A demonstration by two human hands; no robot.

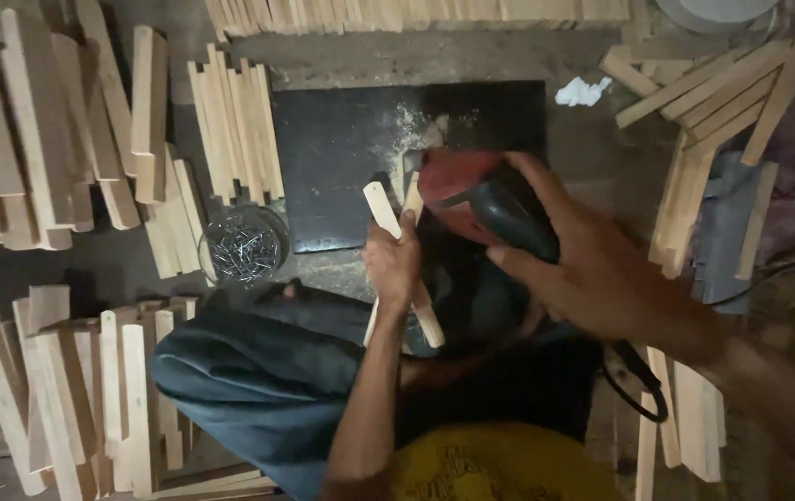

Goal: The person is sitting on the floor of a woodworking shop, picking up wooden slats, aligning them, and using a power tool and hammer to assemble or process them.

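One view only, from the head, looking steeply down and close over the person's lap; the dark board lies straight ahead, wooden slats ringing the frame's edges.

We see pale tan wood slats w/ faint grain, a red power tool w/ black handle, a matte black board dusted w/ pale sawdust, grey nails, dark blue-grey trousers, yellow shirt, white scrap.
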